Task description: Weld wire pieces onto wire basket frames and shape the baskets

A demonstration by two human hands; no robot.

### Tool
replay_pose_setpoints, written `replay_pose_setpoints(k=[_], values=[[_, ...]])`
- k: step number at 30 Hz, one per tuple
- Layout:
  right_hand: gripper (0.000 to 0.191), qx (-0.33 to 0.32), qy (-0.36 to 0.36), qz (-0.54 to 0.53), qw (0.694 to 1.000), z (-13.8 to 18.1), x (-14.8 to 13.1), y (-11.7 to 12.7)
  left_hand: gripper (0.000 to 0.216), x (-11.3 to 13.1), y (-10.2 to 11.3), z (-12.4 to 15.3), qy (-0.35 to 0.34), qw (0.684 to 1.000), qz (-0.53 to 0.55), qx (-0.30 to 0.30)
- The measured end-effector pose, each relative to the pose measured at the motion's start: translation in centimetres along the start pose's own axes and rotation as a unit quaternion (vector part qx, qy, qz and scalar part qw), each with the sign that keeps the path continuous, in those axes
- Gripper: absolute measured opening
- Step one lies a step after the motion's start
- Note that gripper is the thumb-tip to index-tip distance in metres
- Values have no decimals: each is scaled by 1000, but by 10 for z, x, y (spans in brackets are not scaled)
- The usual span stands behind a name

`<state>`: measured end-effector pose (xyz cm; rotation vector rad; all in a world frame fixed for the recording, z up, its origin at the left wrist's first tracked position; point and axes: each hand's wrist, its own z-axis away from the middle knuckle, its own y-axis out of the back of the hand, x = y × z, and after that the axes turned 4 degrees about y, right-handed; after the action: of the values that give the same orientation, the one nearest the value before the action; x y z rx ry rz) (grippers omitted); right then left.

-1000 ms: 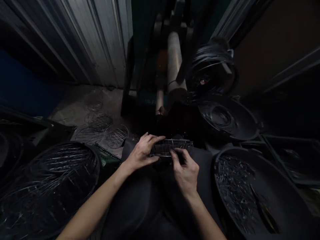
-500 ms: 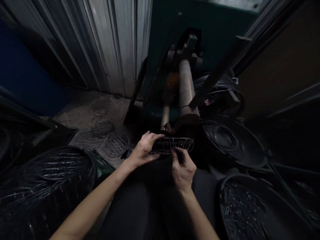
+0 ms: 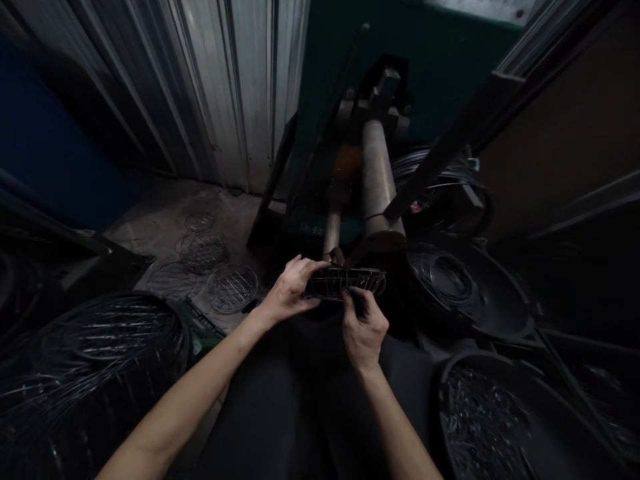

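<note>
left hand (image 3: 293, 290): forearm angled inward, thumb and fingers straddling wire frame (image 3: 346, 280), gripping left end
right hand (image 3: 365, 323): thumb-index pinch, frame's near side
frame position: between hands, above lap

Wire frame (image 3: 334, 285) in left grip (image 3: 290, 290) and right grip (image 3: 366, 325), near a thick grey metal cylinder (image 3: 379, 173).

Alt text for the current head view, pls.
A person's left hand grips the left end of a wire frame while the right hand pinches its near side, with two metal cylinders just beyond. Round wire grids lie on the floor at left; a dark basin of small metal pieces sits at right.
</note>
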<state>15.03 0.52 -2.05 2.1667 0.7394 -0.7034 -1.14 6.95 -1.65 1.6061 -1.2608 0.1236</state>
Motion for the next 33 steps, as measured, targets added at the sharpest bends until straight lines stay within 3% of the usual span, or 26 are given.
replay_pose_setpoints(k=[4,12,15,18,20,22,24,27,29,33], values=[[13,1,4,-21,1000,1,4,-4,66,-2,2,0,-19,999,-29,3],[20,-20,-62,-53,996,-1,-2,-6,61,-3,2,-7,-33,996,-82,18],[25,-27,-108,-78,991,5,-14,28,59,3,5,-4,-22,998,-64,19],[36,12,-180,-26,983,26,-6,93,60,19,8,10,8,1000,-18,-6],[39,38,-225,90,969,47,21,143,64,32,6,23,42,998,22,-46],[39,-15,-292,240,926,73,59,188,65,44,0,36,69,991,61,-101],[39,-138,-354,353,855,102,99,220,63,53,-10,44,80,982,88,-148],[34,-319,-412,395,757,145,142,243,62,58,-20,50,97,976,94,-174],[24,-374,-424,368,738,164,156,245,66,58,-20,55,109,974,76,-183],[15,-367,-425,332,758,175,163,243,95,47,-15,76,119,969,47,-209]])
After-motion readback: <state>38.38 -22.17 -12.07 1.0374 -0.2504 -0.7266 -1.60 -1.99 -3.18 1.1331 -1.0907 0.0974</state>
